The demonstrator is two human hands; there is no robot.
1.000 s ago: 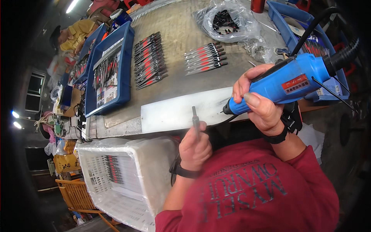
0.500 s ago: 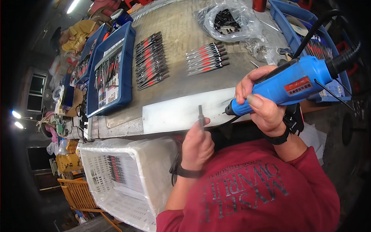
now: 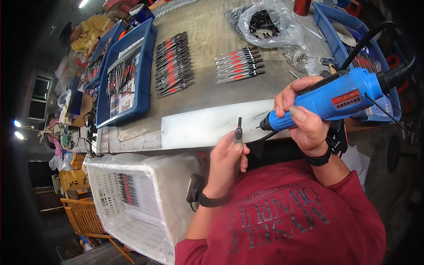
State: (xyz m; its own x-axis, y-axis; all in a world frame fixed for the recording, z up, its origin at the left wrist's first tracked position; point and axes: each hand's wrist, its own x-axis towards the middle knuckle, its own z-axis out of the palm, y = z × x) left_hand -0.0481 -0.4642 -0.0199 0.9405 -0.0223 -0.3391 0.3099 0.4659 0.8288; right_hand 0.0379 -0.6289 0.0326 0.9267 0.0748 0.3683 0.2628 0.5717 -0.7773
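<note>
My right hand (image 3: 307, 123) is wrapped round a blue electric screwdriver (image 3: 338, 96), its black nose and thin bit facing left. My left hand (image 3: 228, 160) pinches a small slim piece with a black head and a thin black stem (image 3: 239, 132). The piece stands upright, a short way left of the bit and apart from it; its lower part is hidden by my fingers. Beyond my hands lies a white board (image 3: 207, 124) along the table edge. Two rows of slim grey, red and black tools lie farther off, a long row (image 3: 172, 66) and a short row (image 3: 238, 65).
A clear bag of black parts (image 3: 263, 24) lies at the back. Blue trays (image 3: 147, 84) holding similar tools stand left and right. Below the table edge at left is a white plastic-lined crate (image 3: 155, 185) with several tools inside. Another person (image 3: 90, 33) sits at far left.
My left hand has shifted slightly right and turned the small piece so that its black head shows. The screwdriver has moved a little to the right with my right hand.
</note>
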